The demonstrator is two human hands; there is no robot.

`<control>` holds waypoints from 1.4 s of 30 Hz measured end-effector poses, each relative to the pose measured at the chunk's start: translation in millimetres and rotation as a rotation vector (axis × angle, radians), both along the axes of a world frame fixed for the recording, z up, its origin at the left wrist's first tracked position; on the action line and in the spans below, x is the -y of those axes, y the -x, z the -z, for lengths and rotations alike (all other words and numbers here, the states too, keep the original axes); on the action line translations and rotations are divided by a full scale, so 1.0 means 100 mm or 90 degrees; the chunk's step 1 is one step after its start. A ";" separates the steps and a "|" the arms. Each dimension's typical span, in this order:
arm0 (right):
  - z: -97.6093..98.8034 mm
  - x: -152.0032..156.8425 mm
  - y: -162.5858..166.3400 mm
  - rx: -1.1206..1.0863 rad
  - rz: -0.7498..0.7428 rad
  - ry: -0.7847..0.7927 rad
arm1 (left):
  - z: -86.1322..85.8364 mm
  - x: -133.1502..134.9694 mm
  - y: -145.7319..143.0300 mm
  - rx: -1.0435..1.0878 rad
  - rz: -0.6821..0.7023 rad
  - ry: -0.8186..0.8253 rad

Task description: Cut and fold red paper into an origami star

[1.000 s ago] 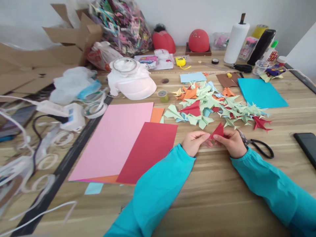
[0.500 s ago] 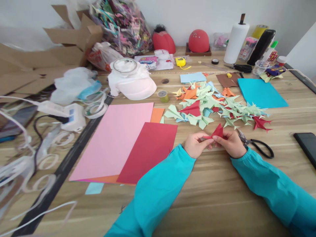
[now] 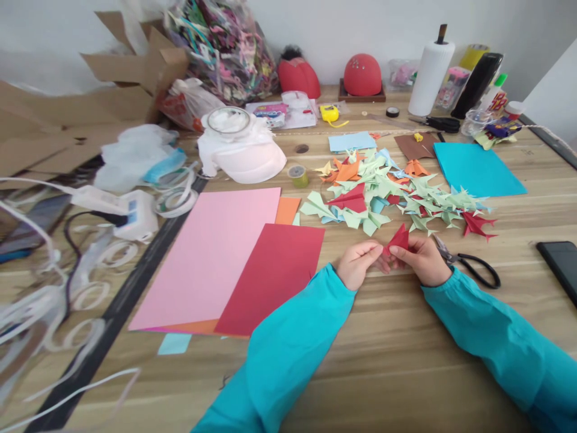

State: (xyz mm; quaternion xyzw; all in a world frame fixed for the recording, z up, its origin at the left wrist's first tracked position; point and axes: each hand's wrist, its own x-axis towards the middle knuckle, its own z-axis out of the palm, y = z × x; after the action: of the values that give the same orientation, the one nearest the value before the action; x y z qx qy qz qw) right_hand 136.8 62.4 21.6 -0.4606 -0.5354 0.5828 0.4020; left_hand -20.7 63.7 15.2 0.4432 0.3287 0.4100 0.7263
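A small piece of folded red paper (image 3: 400,239) is held up between both hands, just above the wooden table. My right hand (image 3: 424,258) pinches its body between thumb and fingers. At its left tip, my left hand (image 3: 359,261) is closed on the paper with thumb and forefinger. Right behind the hands lies a heap of folded paper pieces (image 3: 374,180), mostly pale green, with orange, red and blue ones among them. Black-handled scissors (image 3: 478,269) lie beside my right hand, their blades partly hidden by it.
To the left are a pink sheet (image 3: 216,246) and a red sheet (image 3: 274,276) over orange paper. Blue paper (image 3: 480,170) lies at the back right, a black phone (image 3: 559,267) at the right edge. White cables, a power strip (image 3: 135,213) and a cardboard box (image 3: 126,90) crowd the left.
My left hand has shifted slightly left, and its thumb has drawn back from the paper's middle to the left tip. The right hand keeps its pinch.
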 end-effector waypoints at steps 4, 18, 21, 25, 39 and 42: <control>0.01 -0.01 -0.01 -0.014 0.006 0.003 | 0.00 0.02 -0.01 0.031 -0.017 0.018; 0.03 0.02 0.03 0.055 -0.032 -0.038 | 0.11 -0.08 -0.03 -0.137 -0.178 -0.162; 0.07 0.02 0.02 -0.006 -0.021 -0.023 | 0.17 -0.10 -0.05 -0.068 -0.183 -0.062; 0.16 0.00 0.03 -0.061 0.065 -0.038 | 0.17 -0.08 -0.10 -0.039 -0.208 -0.019; 0.15 0.32 0.06 -0.085 0.093 -0.106 | 0.14 0.19 -0.14 -0.110 -0.174 -0.087; 0.17 0.38 0.07 -0.083 0.129 -0.110 | 0.14 0.17 -0.16 -0.121 -0.195 -0.087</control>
State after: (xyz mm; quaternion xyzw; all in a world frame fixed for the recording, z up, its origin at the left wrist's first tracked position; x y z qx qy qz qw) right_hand 129.8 24.6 4.6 -0.4369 -0.5069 0.5194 0.5313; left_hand -5.2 46.5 0.8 0.4734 0.4307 0.4933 0.5891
